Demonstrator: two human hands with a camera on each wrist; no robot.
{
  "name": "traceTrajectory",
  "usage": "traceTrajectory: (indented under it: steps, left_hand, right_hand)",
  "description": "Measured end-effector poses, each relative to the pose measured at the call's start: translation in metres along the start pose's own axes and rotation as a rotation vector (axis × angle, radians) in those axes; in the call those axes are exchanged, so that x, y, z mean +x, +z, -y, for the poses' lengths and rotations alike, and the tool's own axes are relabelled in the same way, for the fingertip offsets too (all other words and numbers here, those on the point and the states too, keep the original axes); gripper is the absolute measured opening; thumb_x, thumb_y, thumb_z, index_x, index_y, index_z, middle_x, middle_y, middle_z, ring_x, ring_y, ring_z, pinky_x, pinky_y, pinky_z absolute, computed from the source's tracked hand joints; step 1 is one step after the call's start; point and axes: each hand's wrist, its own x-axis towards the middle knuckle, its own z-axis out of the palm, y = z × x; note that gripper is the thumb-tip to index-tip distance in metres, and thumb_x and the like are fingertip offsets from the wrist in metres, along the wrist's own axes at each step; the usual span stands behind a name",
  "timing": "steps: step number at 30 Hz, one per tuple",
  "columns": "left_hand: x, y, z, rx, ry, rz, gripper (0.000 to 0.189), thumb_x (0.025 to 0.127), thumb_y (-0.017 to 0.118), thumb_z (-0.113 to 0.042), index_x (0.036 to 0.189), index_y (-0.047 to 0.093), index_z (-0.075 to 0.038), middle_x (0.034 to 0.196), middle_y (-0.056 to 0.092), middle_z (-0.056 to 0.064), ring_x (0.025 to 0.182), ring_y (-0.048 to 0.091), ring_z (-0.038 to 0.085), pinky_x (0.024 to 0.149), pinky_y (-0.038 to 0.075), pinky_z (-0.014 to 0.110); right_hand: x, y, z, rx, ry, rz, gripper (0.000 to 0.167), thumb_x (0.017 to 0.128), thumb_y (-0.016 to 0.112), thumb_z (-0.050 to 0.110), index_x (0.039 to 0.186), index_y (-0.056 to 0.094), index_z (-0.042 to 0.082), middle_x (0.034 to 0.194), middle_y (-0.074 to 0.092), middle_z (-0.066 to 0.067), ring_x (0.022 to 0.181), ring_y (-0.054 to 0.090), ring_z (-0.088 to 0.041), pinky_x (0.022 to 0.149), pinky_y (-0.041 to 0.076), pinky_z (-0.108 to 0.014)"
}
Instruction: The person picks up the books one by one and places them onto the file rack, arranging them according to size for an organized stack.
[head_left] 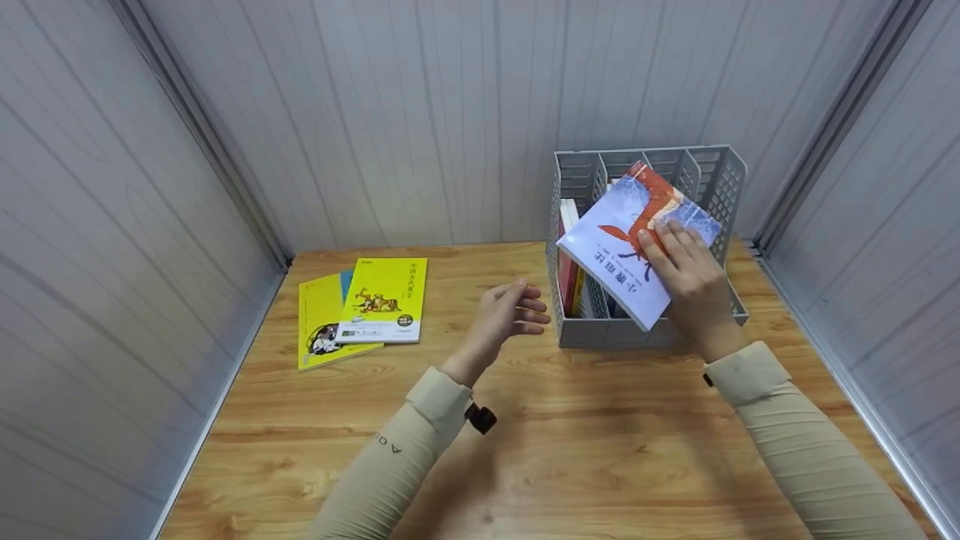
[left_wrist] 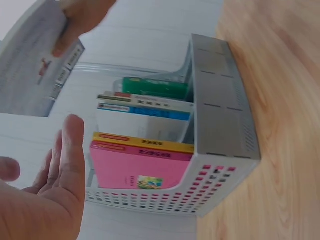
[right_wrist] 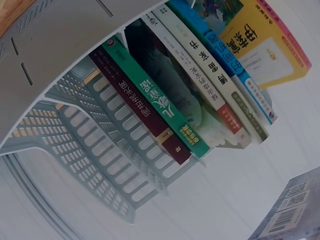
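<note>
My right hand (head_left: 690, 292) grips a pale lilac picture book (head_left: 607, 232) with an orange deer on its cover. Its fingers lie over the front, and the left wrist view shows the thumb on the back. The book is tilted above a grey file organizer (head_left: 637, 334), overlapping its middle compartments in the head view. Just left of the organizer, my left hand (head_left: 499, 319) is held with relaxed fingers and nothing in it. Upright in the organizer are a pink book (left_wrist: 135, 167), a yellow book (right_wrist: 267, 50), a green book (right_wrist: 150, 90) and a maroon book (right_wrist: 135, 102), among others.
On the wooden table (head_left: 495, 465), a yellow book with an animal picture (head_left: 386, 300) overlaps another yellow book (head_left: 319, 307) and a blue one (head_left: 346, 281) at the left. Grey panel walls (head_left: 420, 120) close in the back and both sides.
</note>
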Motion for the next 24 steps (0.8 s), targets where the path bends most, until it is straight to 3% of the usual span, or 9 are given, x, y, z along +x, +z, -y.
traceTrajectory:
  steps: [7, 14, 19, 24]
  left_hand:
    - [0.009, -0.001, 0.020, 0.129, 0.057, -0.035, 0.024, 0.107, 0.064, -0.009, 0.124, 0.068, 0.007, 0.103, 0.073, 0.010, 0.089, 0.076, 0.020, 0.081, 0.068, 0.034]
    - [0.021, 0.001, 0.040, 0.304, 0.136, -0.050, 0.023, 0.103, 0.067, -0.003, 0.122, 0.069, 0.011, 0.108, 0.074, 0.019, 0.088, 0.071, 0.015, 0.080, 0.067, 0.031]
    - [0.029, 0.003, 0.052, 0.483, 0.216, -0.106, 0.017, 0.102, 0.069, -0.003, 0.115, 0.072, 0.007, 0.108, 0.076, 0.020, 0.094, 0.071, 0.025, 0.080, 0.060, 0.026]
    - [0.034, 0.005, 0.061, 0.654, 0.307, -0.147, 0.013, 0.101, 0.071, -0.004, 0.112, 0.073, 0.004, 0.105, 0.076, 0.017, 0.094, 0.072, 0.025, 0.082, 0.062, 0.029]
  right_hand:
    - [0.001, 0.000, -0.006, 0.038, 0.119, -0.042, 0.050, 0.094, 0.073, -0.013, 0.141, 0.069, 0.001, 0.140, 0.070, -0.027, 0.128, 0.068, -0.051, 0.110, 0.053, -0.067]
    - [-0.004, -0.001, -0.012, 0.139, 0.273, -0.091, 0.049, 0.097, 0.069, -0.013, 0.144, 0.067, 0.001, 0.145, 0.068, -0.026, 0.134, 0.065, -0.051, 0.117, 0.048, -0.064]
    - [-0.007, 0.001, -0.016, 0.195, 0.368, -0.158, 0.050, 0.099, 0.071, -0.009, 0.147, 0.066, 0.004, 0.147, 0.067, -0.024, 0.135, 0.064, -0.050, 0.118, 0.049, -0.059]
    - [-0.007, 0.004, -0.022, 0.196, 0.414, -0.210, 0.049, 0.098, 0.074, 0.000, 0.146, 0.067, 0.004, 0.146, 0.069, -0.019, 0.127, 0.070, -0.047, 0.109, 0.057, -0.057]
